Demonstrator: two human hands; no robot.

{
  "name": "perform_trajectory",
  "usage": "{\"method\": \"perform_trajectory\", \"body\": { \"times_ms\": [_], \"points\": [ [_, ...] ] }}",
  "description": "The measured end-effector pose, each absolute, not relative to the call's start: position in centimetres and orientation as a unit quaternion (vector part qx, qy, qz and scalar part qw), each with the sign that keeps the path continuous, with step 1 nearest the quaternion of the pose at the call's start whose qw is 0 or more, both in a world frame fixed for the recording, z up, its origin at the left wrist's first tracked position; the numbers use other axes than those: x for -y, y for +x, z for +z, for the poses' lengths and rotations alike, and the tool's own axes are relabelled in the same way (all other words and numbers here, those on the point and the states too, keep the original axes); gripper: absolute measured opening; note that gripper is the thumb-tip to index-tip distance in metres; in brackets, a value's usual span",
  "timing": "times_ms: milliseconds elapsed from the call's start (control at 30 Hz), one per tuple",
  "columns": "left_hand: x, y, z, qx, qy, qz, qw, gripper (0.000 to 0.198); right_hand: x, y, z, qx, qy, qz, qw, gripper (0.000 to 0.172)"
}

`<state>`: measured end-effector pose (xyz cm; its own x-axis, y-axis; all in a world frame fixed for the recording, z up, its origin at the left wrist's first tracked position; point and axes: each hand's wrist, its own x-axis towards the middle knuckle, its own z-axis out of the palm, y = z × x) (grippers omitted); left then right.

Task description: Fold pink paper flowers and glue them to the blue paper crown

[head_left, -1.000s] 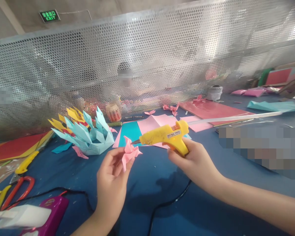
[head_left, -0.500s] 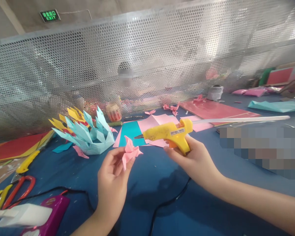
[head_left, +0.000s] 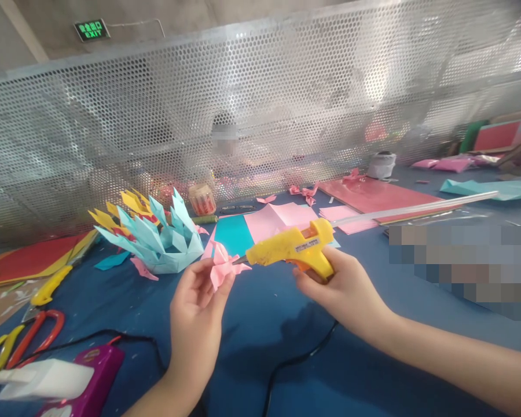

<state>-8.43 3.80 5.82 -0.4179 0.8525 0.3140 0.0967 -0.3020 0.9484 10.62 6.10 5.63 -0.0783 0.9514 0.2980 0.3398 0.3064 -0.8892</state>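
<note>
My left hand (head_left: 200, 310) pinches a pink folded paper flower (head_left: 223, 267) by its underside, fingers closed, above the blue table. In my right hand (head_left: 347, 286) is a yellow hot glue gun (head_left: 293, 246), gripped by its handle. A long clear glue stick (head_left: 434, 207) sticks out of the gun's back. The metal nozzle points left and its tip is at the middle of the flower; whether it touches the paper I cannot tell. Behind my left hand stands a light blue folded paper crown-like piece (head_left: 169, 249), with yellow pointed paper pieces (head_left: 134, 204) beyond it.
A purple power strip (head_left: 98, 376) with a white plug (head_left: 47, 379) lies front left, near red-handled scissors (head_left: 54, 330) and a yellow cutter (head_left: 52, 286). A black cord (head_left: 286, 365) runs below my hands. Pink paper sheets (head_left: 282, 217) lie behind; a perforated metal screen (head_left: 260, 116) stands beyond.
The glue gun has tilted and moved left and down, bringing its nozzle to the flower's middle. My left hand has turned the flower slightly and shifted a little left.
</note>
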Motion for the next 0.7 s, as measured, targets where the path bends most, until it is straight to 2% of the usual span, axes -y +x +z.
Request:
{"method": "perform_trajectory", "body": {
  "times_ms": [300,433,700],
  "points": [
    [-3.8,-8.5,5.8,-0.521,0.440,0.669,0.297,0.036,-6.2,10.6,5.4,0.669,-0.518,0.294,0.444,0.009],
    [-3.9,-8.7,6.1,-0.509,0.433,0.684,0.294,0.033,-6.5,10.7,5.6,0.675,-0.533,0.288,0.421,0.013],
    [-4.1,-10.2,10.1,-0.432,0.394,0.782,0.217,0.024,-6.9,11.0,6.2,0.744,-0.548,0.286,0.256,0.026]
  ]
}}
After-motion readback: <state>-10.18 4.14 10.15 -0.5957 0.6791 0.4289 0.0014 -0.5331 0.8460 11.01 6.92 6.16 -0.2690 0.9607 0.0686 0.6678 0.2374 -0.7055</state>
